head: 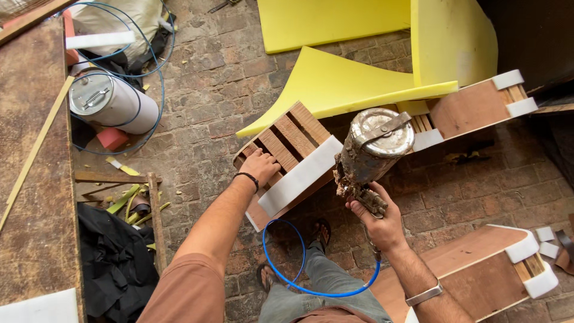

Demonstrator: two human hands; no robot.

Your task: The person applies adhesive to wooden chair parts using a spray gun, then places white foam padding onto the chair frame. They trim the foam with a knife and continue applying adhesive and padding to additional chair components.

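My right hand (pixel 382 224) grips the handle of a worn spray gun (pixel 371 152) with a metal cup and lid on top. A blue air hose (pixel 299 263) loops down from it past my legs. My left hand (pixel 258 166) rests flat on the slats of a wooden frame piece (pixel 287 140) that has a white foam strip (pixel 299 176) across it. The spray gun hangs just right of that frame.
Yellow foam sheets (pixel 335 78) lie on the brick floor behind the frame. Other wood-and-white-foam frame pieces sit at right (pixel 472 107) and lower right (pixel 478 263). A white canister (pixel 110 101) with blue hose stands upper left beside a wooden bench (pixel 33 179).
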